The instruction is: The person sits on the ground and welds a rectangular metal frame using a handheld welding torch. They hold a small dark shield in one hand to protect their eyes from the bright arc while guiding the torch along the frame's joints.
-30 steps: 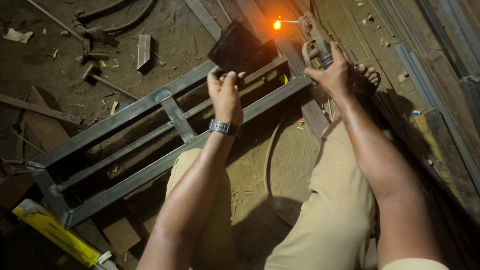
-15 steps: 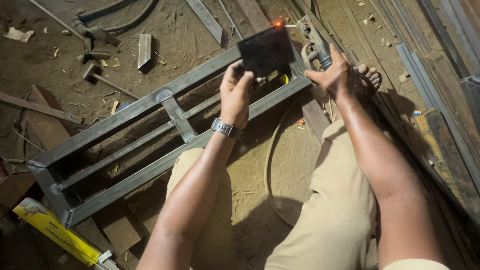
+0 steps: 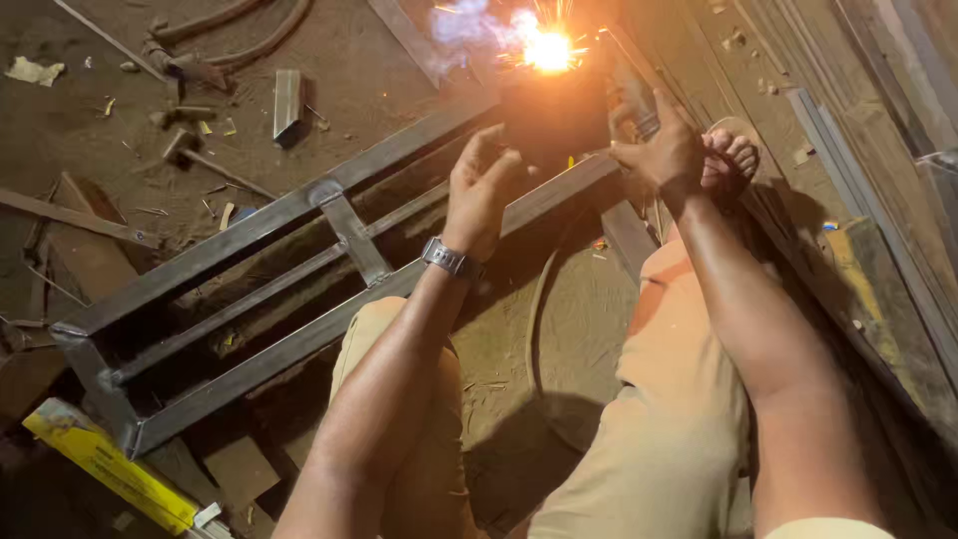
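Note:
My left hand (image 3: 483, 193) holds up a dark rectangular shield plate (image 3: 554, 125) by its lower left edge, between my eyes and a bright welding arc (image 3: 550, 49) with sparks and smoke. My right hand (image 3: 659, 150) grips the welding electrode holder (image 3: 633, 104) at the far end of a long grey steel frame (image 3: 259, 289). The frame lies on the dirt floor across my knees. A metal watch (image 3: 451, 260) sits on my left wrist. My bare foot (image 3: 730, 160) rests just behind my right hand.
Steel bars and angle pieces (image 3: 878, 200) lie along the right side. Short metal offcuts (image 3: 287, 100), a hose (image 3: 215, 25) and scraps litter the floor at the upper left. A yellow strip-like object (image 3: 110, 464) lies at the lower left, next to the frame's corner.
The arc has flared from a small glow into bright sparks and smoke. My left hand has raised the dark plate up and to the right, in front of the arc.

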